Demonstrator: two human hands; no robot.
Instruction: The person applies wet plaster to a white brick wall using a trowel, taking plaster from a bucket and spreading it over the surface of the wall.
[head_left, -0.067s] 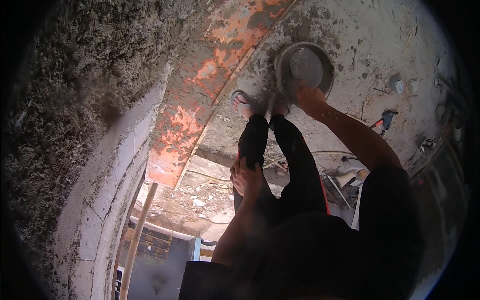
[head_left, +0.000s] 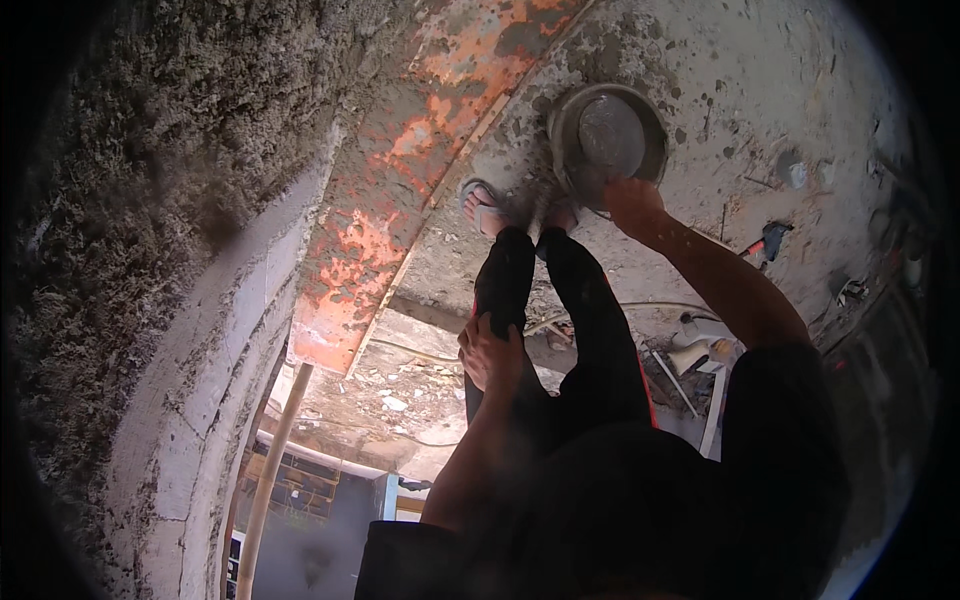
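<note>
My right hand point(head_left: 634, 204) is at the near rim of a round grey bucket point(head_left: 657, 130), fingers curled and closed. What they grip is hidden; I cannot tell whether it is the rim or a handle reaching inside. A rounded wet grey mass point(head_left: 612, 135), seemingly mortar, shows in the bucket. My left hand point(head_left: 490, 355) rests on my left knee over the dark trousers point(head_left: 505, 285), holding nothing, with its fingers apart. To the left runs an orange board point(head_left: 365, 245) spattered with grey mortar.
A rough plastered wall point(head_left: 180, 160) rises on the left. A wooden pole point(head_left: 272, 480) stands below the board's near end. A dark tool with an orange part point(head_left: 770, 240) lies right of the bucket. A hose point(head_left: 650, 305) and rubble point(head_left: 395, 404) lie on the floor.
My right hand has shifted slightly right and towards me at the bucket's rim. My left hand stays on the knee.
</note>
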